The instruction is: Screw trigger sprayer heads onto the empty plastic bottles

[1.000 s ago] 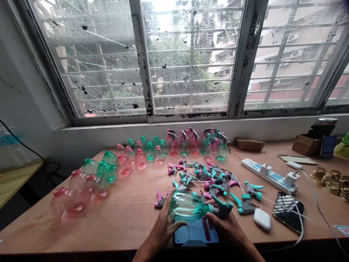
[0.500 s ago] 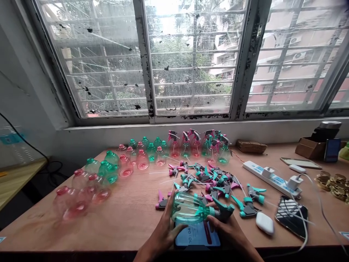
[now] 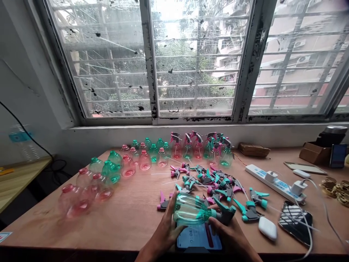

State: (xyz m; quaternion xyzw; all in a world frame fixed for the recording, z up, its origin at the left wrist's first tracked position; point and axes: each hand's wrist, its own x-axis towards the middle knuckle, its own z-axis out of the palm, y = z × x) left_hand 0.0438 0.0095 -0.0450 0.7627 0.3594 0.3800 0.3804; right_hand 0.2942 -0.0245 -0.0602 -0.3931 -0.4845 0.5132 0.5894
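A green see-through spray bottle (image 3: 190,211) lies on its side between my hands, its grey and teal trigger head pointing right. My left hand (image 3: 170,222) is closed around the bottle's base end. At the neck, my right hand (image 3: 225,229) grips by the collar, with the trigger head above it. Beneath the bottle is a phone (image 3: 200,238) with a lit screen, partly covered. Just beyond my hands lies a heap of loose trigger sprayer heads (image 3: 209,178) in grey with pink or teal. Some fingers are hidden behind the bottle.
Open pink bottles (image 3: 73,203) and green bottles (image 3: 111,169) stand at left. Several bottles with sprayer heads (image 3: 198,147) stand along the wall. To the right are a power strip (image 3: 275,182) with cables, a white case (image 3: 267,228), a dark phone (image 3: 296,222) and a cardboard box (image 3: 313,153).
The whole view has shifted slightly, so the table things sit a little further right and lower. Both hands keep their hold on the spray bottle, which has barely moved.
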